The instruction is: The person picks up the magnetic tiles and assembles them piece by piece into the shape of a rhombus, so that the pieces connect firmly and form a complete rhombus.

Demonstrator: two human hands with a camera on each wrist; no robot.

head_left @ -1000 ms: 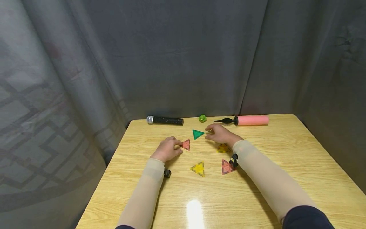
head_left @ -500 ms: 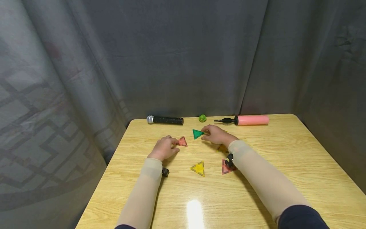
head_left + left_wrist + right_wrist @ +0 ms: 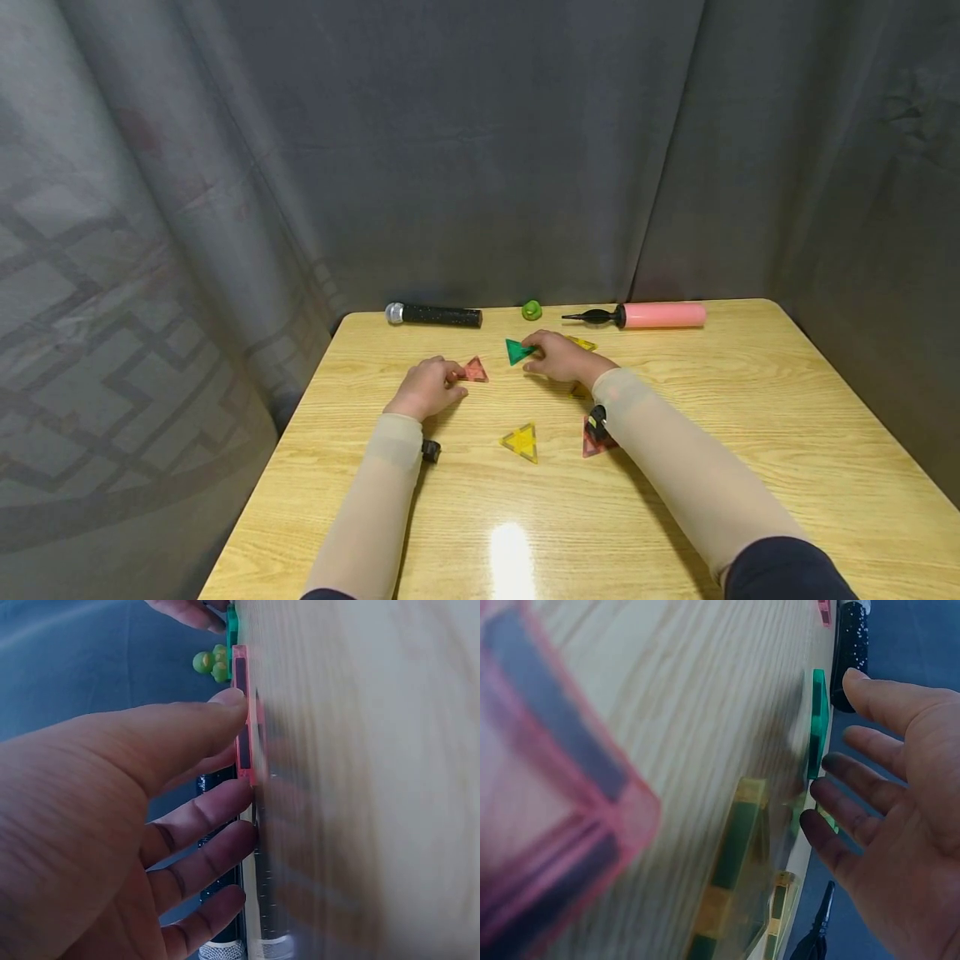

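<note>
My left hand rests by a translucent red triangular magnetic tile, its fingers touching the tile's left corner. The thumb lies apart from it in the head view; in the left wrist view it overlaps the tile's edge. My right hand has its fingertips at the right corner of a green triangular tile. In the right wrist view the fingers spread loosely beside the green tile, nothing gripped. Both tiles lie flat on the table.
Yellow triangular tiles lie nearer me and beside the right hand, some partly covered. Another red tile sits under the right wrist. Along the back edge are a black microphone, a small green duck toy and a pink hand pump.
The left hand has slid the red tile a little left and away, turning it. My right hand has moved left onto the green tile, uncovering a yellow tile behind it.
</note>
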